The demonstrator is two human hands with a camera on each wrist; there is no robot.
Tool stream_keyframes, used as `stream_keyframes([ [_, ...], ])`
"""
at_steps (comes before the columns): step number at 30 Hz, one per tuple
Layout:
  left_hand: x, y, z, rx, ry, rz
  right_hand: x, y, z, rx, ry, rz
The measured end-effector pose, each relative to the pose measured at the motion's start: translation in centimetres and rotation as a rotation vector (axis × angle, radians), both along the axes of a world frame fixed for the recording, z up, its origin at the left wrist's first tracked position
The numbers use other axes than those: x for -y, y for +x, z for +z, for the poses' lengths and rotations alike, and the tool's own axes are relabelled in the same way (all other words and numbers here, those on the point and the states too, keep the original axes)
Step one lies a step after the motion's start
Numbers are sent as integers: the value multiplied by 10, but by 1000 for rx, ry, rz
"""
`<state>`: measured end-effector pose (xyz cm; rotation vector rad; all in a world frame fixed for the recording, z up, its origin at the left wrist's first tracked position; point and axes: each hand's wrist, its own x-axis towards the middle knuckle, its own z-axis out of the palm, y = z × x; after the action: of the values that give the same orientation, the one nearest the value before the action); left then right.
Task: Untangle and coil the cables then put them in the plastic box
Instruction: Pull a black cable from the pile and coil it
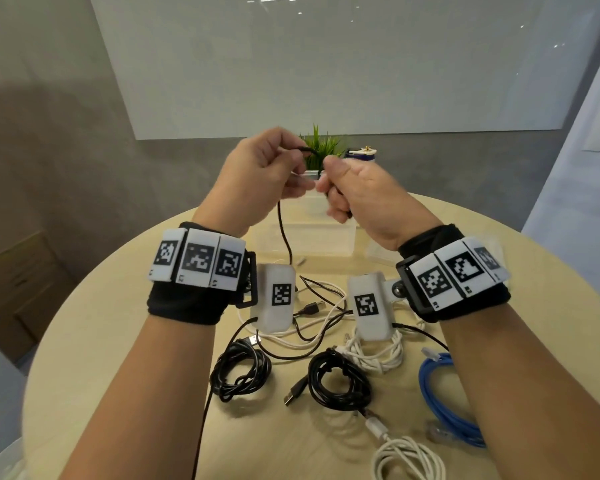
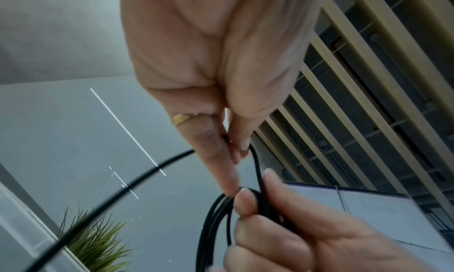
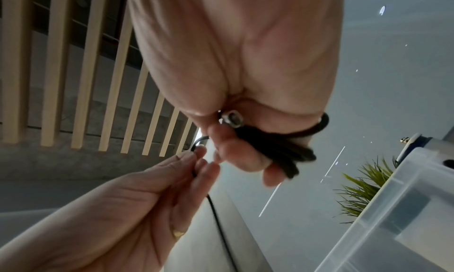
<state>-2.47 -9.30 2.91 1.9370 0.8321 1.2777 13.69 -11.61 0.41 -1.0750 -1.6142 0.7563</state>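
Both my hands are raised above the round table, working one thin black cable (image 1: 284,233). My right hand (image 1: 333,192) grips several small loops of it (image 3: 282,152), with a metal connector (image 3: 232,119) poking out by the thumb. My left hand (image 1: 297,168) pinches the free strand (image 2: 256,165) just beside the loops. From there the strand hangs down to the table. The clear plastic box (image 1: 340,233) stands on the table behind and below my hands, also at lower right in the right wrist view (image 3: 393,208).
On the table (image 1: 118,341) near me lie two coiled black cables (image 1: 239,372) (image 1: 338,379), a coiled white one (image 1: 378,351), a blue network cable (image 1: 444,403), another white cable (image 1: 406,462) and a loose white-and-black tangle (image 1: 316,317). A small plant (image 1: 319,150) stands behind the box.
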Motion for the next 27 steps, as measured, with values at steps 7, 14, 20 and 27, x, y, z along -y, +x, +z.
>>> stream_keyframes([
  [7,-5,1,-5,-114,41,139,9,-4,7,-98,-8,48],
  [14,-7,4,-13,-372,-67,66,10,-4,15,-446,44,124],
  [20,-6,2,-16,-714,-106,-25,11,-4,21,-848,87,188],
  [27,-4,1,-16,-749,-191,-146,0,-5,12,-558,237,-152],
])
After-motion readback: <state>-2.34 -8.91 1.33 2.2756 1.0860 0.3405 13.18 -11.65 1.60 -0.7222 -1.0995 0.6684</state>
